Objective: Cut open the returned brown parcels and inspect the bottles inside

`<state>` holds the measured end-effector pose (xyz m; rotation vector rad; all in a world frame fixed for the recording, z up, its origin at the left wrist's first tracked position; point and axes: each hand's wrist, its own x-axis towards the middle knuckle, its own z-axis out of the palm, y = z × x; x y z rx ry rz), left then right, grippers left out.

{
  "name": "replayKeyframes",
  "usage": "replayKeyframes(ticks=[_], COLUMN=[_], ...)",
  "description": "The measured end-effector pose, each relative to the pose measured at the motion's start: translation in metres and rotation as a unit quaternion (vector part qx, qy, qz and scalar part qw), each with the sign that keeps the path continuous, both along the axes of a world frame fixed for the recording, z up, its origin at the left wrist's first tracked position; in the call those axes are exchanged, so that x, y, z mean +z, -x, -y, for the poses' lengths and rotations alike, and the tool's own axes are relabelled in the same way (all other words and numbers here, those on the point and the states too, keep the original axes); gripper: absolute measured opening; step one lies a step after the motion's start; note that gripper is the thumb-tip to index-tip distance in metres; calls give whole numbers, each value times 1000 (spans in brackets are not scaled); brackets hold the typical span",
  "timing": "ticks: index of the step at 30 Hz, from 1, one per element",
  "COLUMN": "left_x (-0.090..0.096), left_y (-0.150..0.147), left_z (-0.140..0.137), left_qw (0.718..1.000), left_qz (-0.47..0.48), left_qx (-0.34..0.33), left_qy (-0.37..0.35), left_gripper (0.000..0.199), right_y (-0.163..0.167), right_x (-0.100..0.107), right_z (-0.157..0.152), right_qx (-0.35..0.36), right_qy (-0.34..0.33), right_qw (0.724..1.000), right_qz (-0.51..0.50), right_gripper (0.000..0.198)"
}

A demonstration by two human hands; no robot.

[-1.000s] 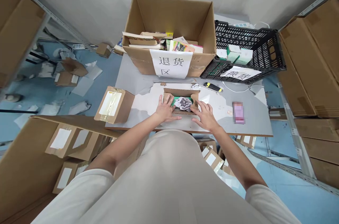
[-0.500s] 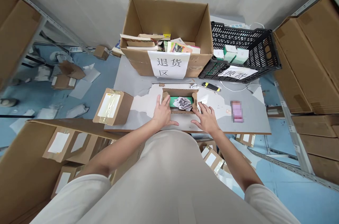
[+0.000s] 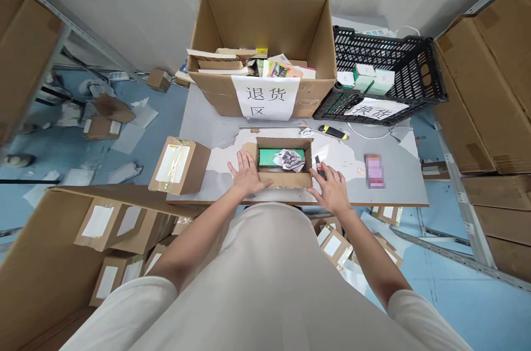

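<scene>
Head cam looks straight down at a small open cardboard box (image 3: 284,179) sitting near the front edge of a grey table (image 3: 398,190). Inside it there's a green packet (image 3: 269,156) on the left and a crumpled bit of printed paper (image 3: 290,159) on the right. Left hand (image 3: 245,174) is flat and spread against the box's left side, gripping nothing. Right hand (image 3: 332,191) is spread flat on the table just right of the box, fingertips next to a small red-and-black cutter (image 3: 318,165), also holding nothing.

Behind that is a big carton (image 3: 265,35) with a handwritten paper sign, holding books and packets, and a black plastic crate (image 3: 385,71) with pale green boxes. A taped parcel (image 3: 179,165) hangs off the table's left edge. Blue floor is littered with paper and cartons; shelving with brown boxes stands on both sides.
</scene>
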<state>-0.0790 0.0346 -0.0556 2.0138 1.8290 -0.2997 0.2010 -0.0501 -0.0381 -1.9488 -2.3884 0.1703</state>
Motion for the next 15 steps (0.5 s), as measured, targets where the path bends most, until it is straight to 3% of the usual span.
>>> replayKeyframes(ticks=[6, 12, 15], left_x=[-19, -32, -38], left_y=[8, 8, 9], left_z=[2, -9, -10], left_qw=[992, 987, 986], left_qz=[23, 60, 77], left_qx=[-64, -91, -85], left_qy=[-103, -116, -117], left_gripper=[128, 139, 146], right_y=[-4, -11, -7], right_x=[-7, -31, -30], right_z=[10, 10, 6], right_qx=[-55, -106, -118], right_qy=[-3, -8, 3], right_qw=[998, 994, 993], right_qz=[-4, 2, 12], right_gripper=[66, 66, 60])
